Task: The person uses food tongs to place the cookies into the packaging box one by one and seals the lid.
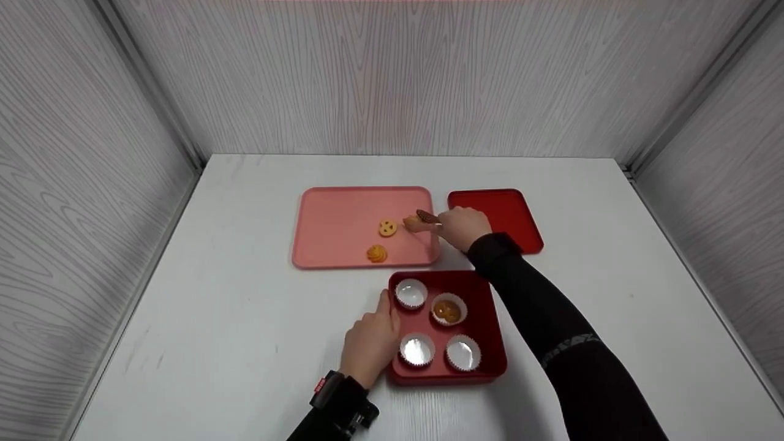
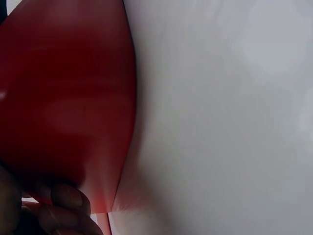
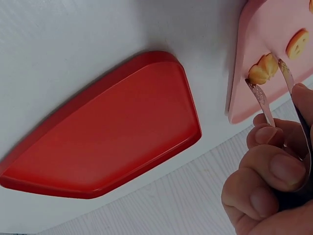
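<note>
My right hand [image 1: 463, 228] grips small metal tongs [image 3: 261, 100] with perforated tips over the right part of the pink tray [image 1: 340, 226]. In the right wrist view, their tips stand on either side of a golden swirled cookie [image 3: 262, 69]. Beside it lie a round cookie with holes [image 1: 387, 228] and another swirled cookie [image 1: 376, 253]. My left hand [image 1: 369, 343] holds the left wall of a red box [image 1: 441, 371], its index finger along the side. Several white paper cups stand in the box; one cup [image 1: 449, 297] has a brown cookie inside, the other cups show bare bottoms.
A smaller red tray [image 1: 505, 211] lies right of the pink tray, partly under my right hand and sleeve in the head view. White table [image 1: 245, 318] surrounds everything, with grey wood-grain panels [image 1: 392, 79] at the back and both sides.
</note>
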A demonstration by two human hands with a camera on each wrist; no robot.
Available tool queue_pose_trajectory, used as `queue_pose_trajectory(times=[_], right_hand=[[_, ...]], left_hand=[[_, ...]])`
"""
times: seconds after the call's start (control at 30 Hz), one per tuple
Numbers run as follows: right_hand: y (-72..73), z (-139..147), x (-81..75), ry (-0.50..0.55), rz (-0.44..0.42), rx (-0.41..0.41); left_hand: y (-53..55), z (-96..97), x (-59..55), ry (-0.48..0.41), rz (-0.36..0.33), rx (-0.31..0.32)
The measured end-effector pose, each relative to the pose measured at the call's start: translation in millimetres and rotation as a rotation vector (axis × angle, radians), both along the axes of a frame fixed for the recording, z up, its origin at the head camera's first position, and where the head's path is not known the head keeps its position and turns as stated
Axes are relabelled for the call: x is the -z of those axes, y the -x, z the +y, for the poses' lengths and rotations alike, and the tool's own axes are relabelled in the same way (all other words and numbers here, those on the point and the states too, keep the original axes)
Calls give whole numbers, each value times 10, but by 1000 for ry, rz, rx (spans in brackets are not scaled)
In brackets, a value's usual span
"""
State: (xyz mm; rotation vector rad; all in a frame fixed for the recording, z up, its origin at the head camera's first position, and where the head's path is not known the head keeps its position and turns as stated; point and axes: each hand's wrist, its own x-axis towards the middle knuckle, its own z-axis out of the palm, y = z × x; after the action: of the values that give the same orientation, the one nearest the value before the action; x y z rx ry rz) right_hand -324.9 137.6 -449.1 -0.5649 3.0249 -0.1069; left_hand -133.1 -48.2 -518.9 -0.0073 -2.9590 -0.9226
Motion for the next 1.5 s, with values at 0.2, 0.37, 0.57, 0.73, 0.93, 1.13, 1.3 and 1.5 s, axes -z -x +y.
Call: queue_pose_trajectory(times=[0.2, 0.37, 0.57, 0.73, 0.93, 1.13, 1.3, 1.5], right_hand=[[-24, 148, -4, 39, -21, -40], [-46, 251, 20, 51, -24, -91], [-80, 313, 63, 56, -16, -127], [-141, 333, 79, 45, 13, -166], [-227, 352, 88, 61, 83, -221], [-302, 405, 96, 109, 192, -296], [-360, 451, 95, 140, 208, -309], [-453, 511, 77, 166, 265, -351]], left_hand=[[4, -1, 13, 7, -3, -10], [1, 0, -10, -2, -16, -13], [-3, 2, -11, -4, -13, -14], [-3, 2, -14, -2, -1, -9], [8, 1, -15, 1, -10, -7], [14, 6, -25, -10, -33, -2], [15, 9, -38, -19, -56, -9], [14, 9, -40, -20, -60, -12]])
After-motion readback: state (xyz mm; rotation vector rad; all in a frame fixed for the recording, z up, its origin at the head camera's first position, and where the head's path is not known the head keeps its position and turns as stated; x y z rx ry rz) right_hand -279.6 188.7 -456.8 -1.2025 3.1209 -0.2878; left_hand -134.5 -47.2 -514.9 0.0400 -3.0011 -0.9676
